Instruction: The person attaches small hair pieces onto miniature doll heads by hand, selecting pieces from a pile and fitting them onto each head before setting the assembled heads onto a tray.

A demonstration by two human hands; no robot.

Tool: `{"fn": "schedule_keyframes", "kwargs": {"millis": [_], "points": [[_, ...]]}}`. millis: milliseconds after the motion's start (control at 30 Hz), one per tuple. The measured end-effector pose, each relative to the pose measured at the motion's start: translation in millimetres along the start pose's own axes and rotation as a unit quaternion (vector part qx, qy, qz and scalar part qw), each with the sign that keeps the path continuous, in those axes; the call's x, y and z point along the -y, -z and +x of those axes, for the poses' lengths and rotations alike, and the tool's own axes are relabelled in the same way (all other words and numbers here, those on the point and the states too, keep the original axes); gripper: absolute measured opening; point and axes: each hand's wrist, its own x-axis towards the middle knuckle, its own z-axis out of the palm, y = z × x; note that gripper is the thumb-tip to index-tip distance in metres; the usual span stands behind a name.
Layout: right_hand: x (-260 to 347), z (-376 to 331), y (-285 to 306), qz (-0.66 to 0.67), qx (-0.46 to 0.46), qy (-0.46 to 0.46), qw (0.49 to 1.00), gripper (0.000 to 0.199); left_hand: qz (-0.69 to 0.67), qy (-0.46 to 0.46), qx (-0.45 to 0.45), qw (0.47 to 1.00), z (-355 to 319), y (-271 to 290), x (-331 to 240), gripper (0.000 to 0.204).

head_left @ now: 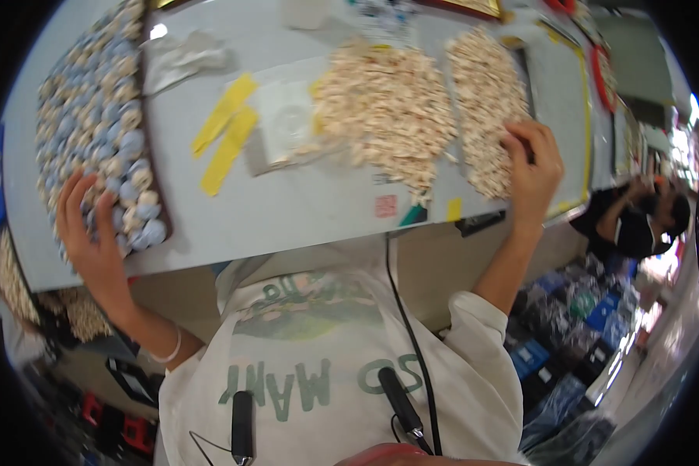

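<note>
At the left end of the table, my left hand (92, 237) rests over a dark-rimmed tray (157, 194) full of small round light blue and cream pieces (93, 116). Its fingers are spread, touching or just above the near pieces. My right hand (537, 167) is at the right edge of a bed of small beige chips (485, 101). The thumb and bent fingers come close together there; anything between the tips is too small to make out. Left of that bed lies a larger loose heap of similar beige chips (392, 105).
Two yellow strips (229, 147) and a clear plastic bag (287, 116) lie mid-table, with crumpled white plastic (182, 60) behind the tray. A yellow-edged panel (555, 101) is at right. A black cable (400, 311) hangs before me. Another person (637, 217) sits at the far right.
</note>
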Motion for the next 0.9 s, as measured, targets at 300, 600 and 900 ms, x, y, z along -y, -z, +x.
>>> {"fn": "schedule_keyframes", "kwargs": {"millis": [300, 600, 900], "points": [[-6.5, -3.8, 4.1, -0.124, -0.046, 0.083, 0.988, 0.007, 0.003, -0.026, 0.005, 1.0, 7.9, -3.2, 0.5, 0.021], [-1.3, -9.5, -1.3, 0.074, -0.115, -0.105, 0.985, 0.008, 0.018, 0.001, 0.048, 0.999, 15.8, 4.3, 2.7, 0.023], [-6.6, -13.4, 6.8, 0.165, -0.132, -0.105, 0.972, 0.011, -0.111, -0.06, -0.006, 0.992, 16.6, -0.3, 12.8, 0.019]]}}
